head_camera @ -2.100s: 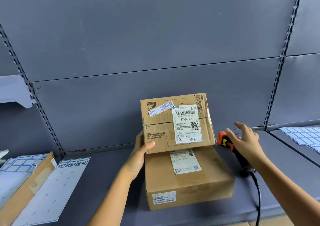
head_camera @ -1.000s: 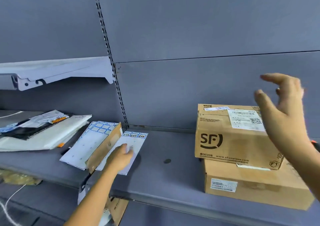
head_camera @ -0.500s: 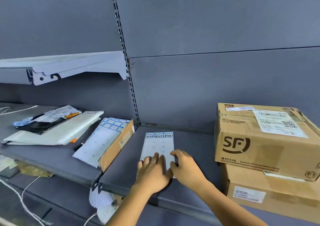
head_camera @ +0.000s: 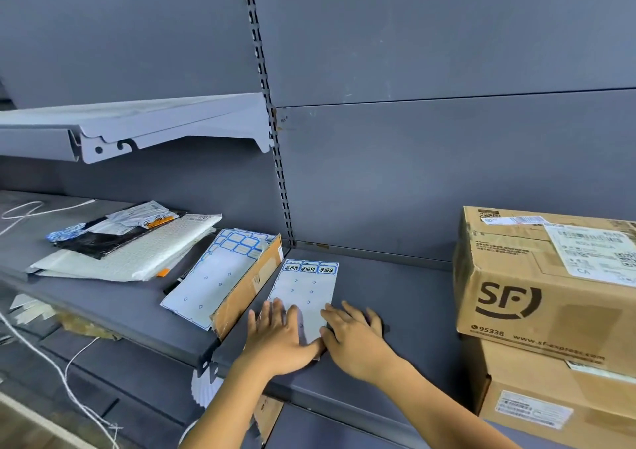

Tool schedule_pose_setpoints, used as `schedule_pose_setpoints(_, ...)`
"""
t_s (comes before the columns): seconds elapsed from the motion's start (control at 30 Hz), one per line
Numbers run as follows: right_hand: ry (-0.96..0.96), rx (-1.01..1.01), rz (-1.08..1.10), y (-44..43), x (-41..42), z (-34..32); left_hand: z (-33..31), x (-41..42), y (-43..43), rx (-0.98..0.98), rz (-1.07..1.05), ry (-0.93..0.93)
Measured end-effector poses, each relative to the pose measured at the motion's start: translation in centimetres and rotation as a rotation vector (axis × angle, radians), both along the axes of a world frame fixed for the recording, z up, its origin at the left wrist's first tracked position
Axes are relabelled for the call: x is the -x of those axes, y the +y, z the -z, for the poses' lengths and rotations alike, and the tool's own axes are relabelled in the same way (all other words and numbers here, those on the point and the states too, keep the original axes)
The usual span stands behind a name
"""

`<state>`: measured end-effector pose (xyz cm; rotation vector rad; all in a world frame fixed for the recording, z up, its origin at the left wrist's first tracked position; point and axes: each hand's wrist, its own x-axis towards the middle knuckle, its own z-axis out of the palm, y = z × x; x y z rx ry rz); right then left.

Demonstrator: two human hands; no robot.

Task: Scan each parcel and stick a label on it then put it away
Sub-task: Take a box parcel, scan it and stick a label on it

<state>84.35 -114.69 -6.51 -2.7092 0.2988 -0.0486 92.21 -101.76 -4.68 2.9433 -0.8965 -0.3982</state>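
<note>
A white label sheet (head_camera: 304,293) with three blue-edged labels left along its far end lies flat on the grey shelf (head_camera: 395,311). My left hand (head_camera: 278,338) rests flat on the sheet's near left part with fingers spread. My right hand (head_camera: 354,335) lies beside it on the sheet's near right edge, fingers straight. At the right, a brown SF parcel (head_camera: 537,283) with a white shipping label sits on top of a larger brown parcel (head_camera: 550,400).
A second label sheet (head_camera: 213,280) lies on a flat cardboard piece (head_camera: 247,286) left of my hands. Further left are white and black mailer bags (head_camera: 127,242). A pale shelf bracket (head_camera: 137,125) juts out above. White cords hang at the lower left.
My left hand let go of the upper parcel and pulled the label sheet towards the shelf's middle. My right hand came down beside it. Both now rest on the sheet's near end.
</note>
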Motion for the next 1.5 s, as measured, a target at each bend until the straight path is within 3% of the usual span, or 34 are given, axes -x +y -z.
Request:
schedule_pose_setpoints(0.3, -0.108, -0.018, 0.007, -0.8, -0.5, 0.5, 0.0, 0.1, -0.1, 0.150, -0.021, 0.057)
schedule_pose_setpoints(0.5, -0.108, -0.148, 0.077, -1.6, 0.0, 0.1, -0.2, 1.5, -1.2, 0.253, -0.030, -0.206)
schedule_pose_setpoints(0.57, -0.157, -0.371, 0.136, -1.8, 0.0, -0.8, -0.9, 2.2, -1.5, 0.305, -0.049, -0.266)
schedule_pose_setpoints(0.73, -0.300, -1.205, 0.462, -2.7, -0.7, -2.8, -1.6, 5.0, -3.1, 0.268, 0.043, -0.476)
schedule_pose_setpoints(0.8, -0.299, -1.364, 0.529, -3.4, -0.4, -3.2, -1.4, 7.1, -3.7, 0.343, 0.162, -0.483)
schedule_pose_setpoints(0.97, -0.342, -1.083, 0.515, -4.0, 1.7, -4.3, -1.4, 10.3, -4.7, 0.611, 0.258, -0.277)
schedule_pose_setpoints(1.13, -0.419, -0.972, 0.309, -2.7, 5.9, -7.7, -4.9, 5.9, -5.8, 1.078, 0.229, -0.295)
schedule_pose_setpoints(1.23, -0.424, -1.011, 0.200, -2.4, 8.3, -9.8, -7.8, 4.1, -6.3, 1.069, 0.306, -0.252)
schedule_pose_setpoints(1.37, -0.446, -1.066, 0.183, -2.9, 11.5, -12.2, -11.7, 4.5, -7.3, 0.968, 0.469, 0.172)
schedule_pose_setpoints(1.5, -0.536, -1.029, 0.253, -3.9, 14.7, -13.3, -13.8, 7.5, -8.8, 1.010, 0.619, 0.255)
